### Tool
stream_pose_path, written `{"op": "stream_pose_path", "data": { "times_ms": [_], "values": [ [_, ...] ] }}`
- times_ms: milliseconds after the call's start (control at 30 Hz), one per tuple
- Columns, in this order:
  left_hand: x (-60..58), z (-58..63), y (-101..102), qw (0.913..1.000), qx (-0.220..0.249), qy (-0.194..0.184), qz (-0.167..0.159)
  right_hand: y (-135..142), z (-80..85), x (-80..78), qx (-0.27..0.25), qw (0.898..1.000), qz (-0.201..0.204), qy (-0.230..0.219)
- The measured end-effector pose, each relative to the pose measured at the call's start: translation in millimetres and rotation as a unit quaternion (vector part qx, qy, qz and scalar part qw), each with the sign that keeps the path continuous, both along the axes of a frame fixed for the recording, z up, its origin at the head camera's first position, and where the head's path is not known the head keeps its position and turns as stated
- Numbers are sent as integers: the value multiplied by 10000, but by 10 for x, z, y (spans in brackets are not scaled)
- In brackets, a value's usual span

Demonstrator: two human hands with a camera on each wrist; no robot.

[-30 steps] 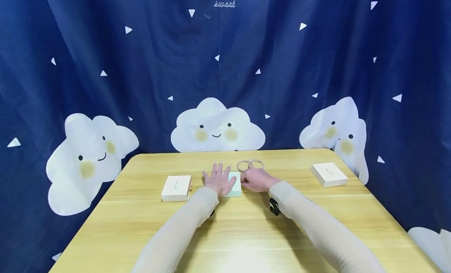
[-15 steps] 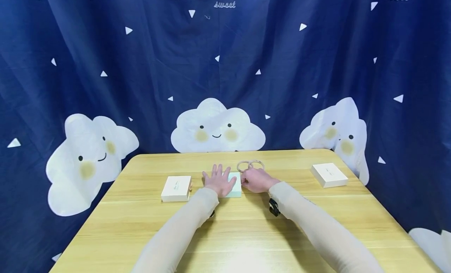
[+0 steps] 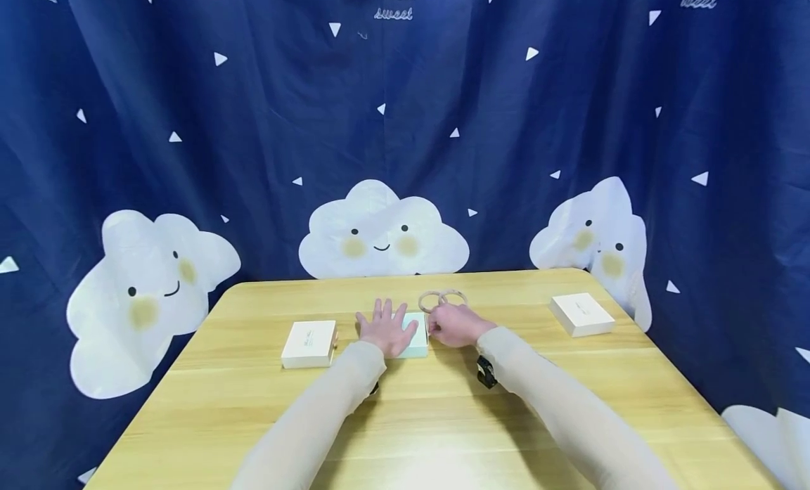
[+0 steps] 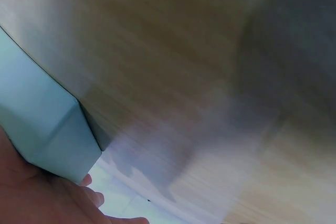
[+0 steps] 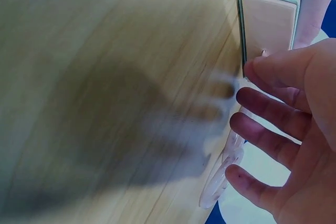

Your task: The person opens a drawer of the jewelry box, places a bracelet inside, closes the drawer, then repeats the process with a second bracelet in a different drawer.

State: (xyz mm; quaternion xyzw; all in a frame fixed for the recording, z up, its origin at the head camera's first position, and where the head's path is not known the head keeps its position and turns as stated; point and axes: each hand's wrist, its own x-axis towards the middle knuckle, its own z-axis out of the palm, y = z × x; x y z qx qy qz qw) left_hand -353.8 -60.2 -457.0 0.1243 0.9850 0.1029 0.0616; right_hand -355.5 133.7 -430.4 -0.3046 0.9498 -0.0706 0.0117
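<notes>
In the head view a small mint-green drawer box (image 3: 415, 346) lies on the table. My left hand (image 3: 384, 330) rests on its top with fingers spread. At the box's right end is my right hand (image 3: 458, 325). The right wrist view shows the box's pale inner drawer (image 5: 268, 22) facing my right hand, with a small pull tab (image 5: 264, 52) on it. My right thumb and index finger pinch at this tab, mostly hiding it; the other fingers are loosely bent. Two pale bangles (image 3: 429, 301) lie just behind my right hand. The left wrist view shows the box corner beside my left palm.
A white box (image 3: 309, 344) with a small tab on its right side lies left of my left hand. Another white box (image 3: 582, 314) sits near the right edge of the wooden table (image 3: 405, 420). A dark blue curtain (image 3: 266, 124) hangs behind the table.
The head view has shifted slightly. A thin pale strip of the inner drawer now shows at the box's right end. Both hands keep nearly the same places.
</notes>
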Motion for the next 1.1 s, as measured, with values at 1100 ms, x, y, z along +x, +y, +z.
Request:
{"op": "stream_pose_path", "data": {
  "times_ms": [1100],
  "values": [
    [-31, -82, 21, 9998, -167, -10, 116, 179, -38, 53, -355, 9993, -32, 113]
  ]
}}
